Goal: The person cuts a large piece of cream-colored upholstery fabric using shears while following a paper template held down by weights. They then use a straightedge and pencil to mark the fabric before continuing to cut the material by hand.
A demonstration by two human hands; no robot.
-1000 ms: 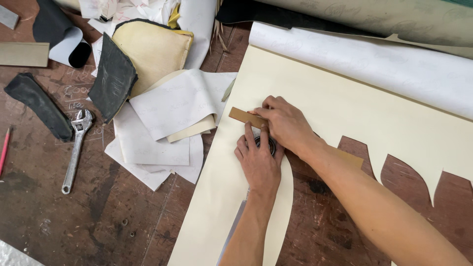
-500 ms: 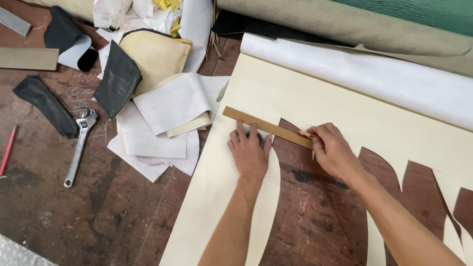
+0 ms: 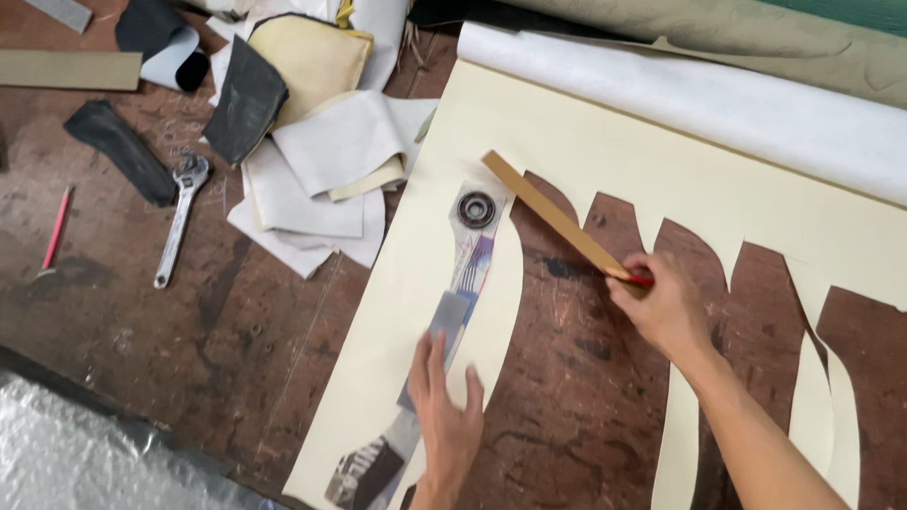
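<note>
Head view, looking down on the worn brown counter point(image 3: 189, 349). Your left hand point(image 3: 444, 416) lies flat, fingers spread and closed on nothing, pressing the lower part of a long curved printed pattern strip point(image 3: 463, 283) onto the cream sheet point(image 3: 586, 142); the flat palm appears meant to keep the strip from sliding on the smooth material. A round metal ring point(image 3: 476, 210) sits on the strip's upper end, seemingly as a weight, so both ends are pinned. Your right hand point(image 3: 666, 307) is closed in a grip on the near end of a tan wooden ruler point(image 3: 557, 222), with a small red tip, perhaps a marker, showing at the fingers; the ruler slants up and left, its far end near the ring, lifted or resting just beside the strip, which of the two cannot be told. To the right, the sheet shows several curved cut-outs exposing the counter. The sheet's uncut part runs back to a white roll point(image 3: 709, 104). Well apart on the left lie an adjustable wrench point(image 3: 179, 222), a red pencil point(image 3: 57, 227), dark and white offcuts point(image 3: 312, 179).
</note>
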